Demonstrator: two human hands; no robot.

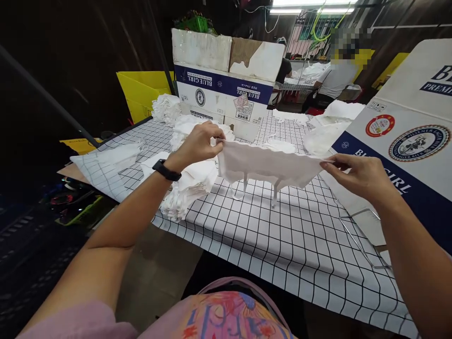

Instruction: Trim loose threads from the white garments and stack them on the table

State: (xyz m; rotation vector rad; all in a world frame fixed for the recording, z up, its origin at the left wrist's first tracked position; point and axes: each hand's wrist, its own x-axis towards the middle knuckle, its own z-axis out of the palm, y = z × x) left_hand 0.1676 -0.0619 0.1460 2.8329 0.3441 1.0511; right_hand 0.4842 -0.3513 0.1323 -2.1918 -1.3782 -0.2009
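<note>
Stretched out between both hands, above the table, is a white garment with thin straps, like a bra top. Its straps hang from the lower edge. My left hand, with a black band on the wrist, pinches the left upper corner. The right upper corner is pinched between the thumb and fingers of my right hand. Below my left forearm lies a stack of white cloth pieces near the table's front edge. A black-and-white checked cloth covers the table.
A white and blue carton stands at the back, with white cloth heaps beside it. Another carton leans at the right, near a bent metal wire frame. A yellow bin is behind left. Another person sits farther back.
</note>
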